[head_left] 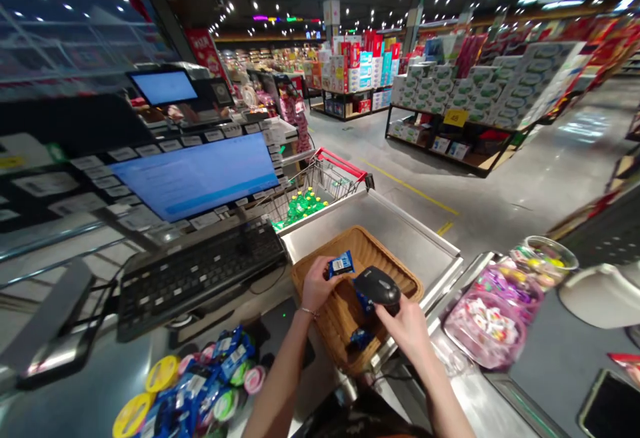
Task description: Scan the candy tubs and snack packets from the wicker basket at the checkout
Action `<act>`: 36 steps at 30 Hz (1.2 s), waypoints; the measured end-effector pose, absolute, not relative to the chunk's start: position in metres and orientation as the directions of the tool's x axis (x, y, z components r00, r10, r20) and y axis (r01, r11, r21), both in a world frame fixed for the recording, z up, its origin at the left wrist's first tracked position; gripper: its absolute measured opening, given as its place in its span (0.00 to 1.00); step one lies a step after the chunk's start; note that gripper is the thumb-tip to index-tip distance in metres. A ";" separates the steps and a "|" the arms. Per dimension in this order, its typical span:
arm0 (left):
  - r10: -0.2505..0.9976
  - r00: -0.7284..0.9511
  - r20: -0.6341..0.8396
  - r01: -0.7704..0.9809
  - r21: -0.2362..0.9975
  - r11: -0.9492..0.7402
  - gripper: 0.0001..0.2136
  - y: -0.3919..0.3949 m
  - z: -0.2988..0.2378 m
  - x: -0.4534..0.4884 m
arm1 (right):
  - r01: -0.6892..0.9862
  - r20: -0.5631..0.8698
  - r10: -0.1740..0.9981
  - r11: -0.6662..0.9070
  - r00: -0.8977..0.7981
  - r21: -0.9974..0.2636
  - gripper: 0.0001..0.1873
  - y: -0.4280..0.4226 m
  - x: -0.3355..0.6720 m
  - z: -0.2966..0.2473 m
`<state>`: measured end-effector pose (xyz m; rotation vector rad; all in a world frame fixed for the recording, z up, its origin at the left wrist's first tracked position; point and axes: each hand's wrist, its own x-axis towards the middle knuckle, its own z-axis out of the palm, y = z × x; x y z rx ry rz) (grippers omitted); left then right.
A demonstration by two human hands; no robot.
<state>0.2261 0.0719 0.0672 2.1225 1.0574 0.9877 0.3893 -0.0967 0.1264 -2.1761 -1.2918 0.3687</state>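
Squarely over a woven wicker basket [363,243], both hands work close together at a supermarket checkout. The left hand [319,285] has its fingers closed in a pinch on a small blue packet [341,265], held just above the basket's far side, and a thin bracelet [309,311] circles that wrist. The right hand [407,329] has its fingers curled around a black handheld scanner [377,287], whose nose points toward the packet, near but not clearly touching it. Two more blue packets [361,339] lie inside the basket, one partly hidden beneath the scanner. The basket sits toward the near edge of a stainless steel checkout counter [403,238]. Beyond the counter's far edge stands a shopping cart with a red handle [340,163], holding green bottles [303,208]. Along the left side lie a black keyboard [200,271] and a bright monitor [193,175], while blue packets and round yellow-lidded tins [195,385] crowd the near left corner. To the right, just beyond the counter's edge, sit a tray of pink-wrapped sweets [485,328] and a clear bowl of mixed candies [547,261].
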 end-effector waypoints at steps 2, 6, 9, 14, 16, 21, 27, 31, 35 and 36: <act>0.848 0.351 0.397 0.387 0.763 -0.518 0.16 0.060 0.068 0.212 | 0.739 0.065 0.897 -0.318 0.438 -0.593 0.16 -0.099 0.379 0.133; 0.874 0.284 0.394 0.388 0.786 -0.481 0.15 0.042 0.068 0.189 | 0.746 0.084 0.933 -0.224 0.350 -0.627 0.15 -0.102 0.358 0.140; 0.880 0.265 0.395 0.395 0.788 -0.473 0.16 0.032 0.067 0.175 | 0.704 0.055 0.960 -0.161 0.274 -0.692 0.15 -0.103 0.346 0.139; 0.888 0.227 0.399 0.410 0.788 -0.459 0.15 0.020 0.066 0.158 | 0.679 0.010 0.970 -0.163 0.243 -0.716 0.17 -0.105 0.332 0.135; 0.893 0.207 0.399 0.421 0.788 -0.450 0.16 0.017 0.066 0.154 | 0.698 0.003 0.973 -0.164 0.232 -0.697 0.17 -0.106 0.328 0.136; 0.892 0.182 0.415 0.427 0.783 -0.451 0.16 0.013 0.065 0.148 | 0.716 0.007 0.973 -0.165 0.231 -0.679 0.15 -0.112 0.321 0.137; 0.895 0.195 0.401 0.436 0.782 -0.446 0.15 0.009 0.064 0.147 | 0.700 0.011 0.972 -0.160 0.234 -0.696 0.14 -0.116 0.319 0.134; 0.891 0.203 0.406 0.417 0.787 -0.454 0.16 0.007 0.065 0.148 | 0.675 -0.013 0.970 -0.178 0.242 -0.716 0.14 -0.118 0.320 0.134; 0.899 0.198 0.392 0.431 0.788 -0.439 0.15 0.006 0.066 0.148 | 0.667 -0.006 0.971 -0.168 0.238 -0.726 0.13 -0.119 0.321 0.135; 0.900 0.198 0.388 0.434 0.789 -0.436 0.15 0.006 0.066 0.149 | 0.663 -0.006 0.972 -0.166 0.236 -0.730 0.13 -0.119 0.321 0.136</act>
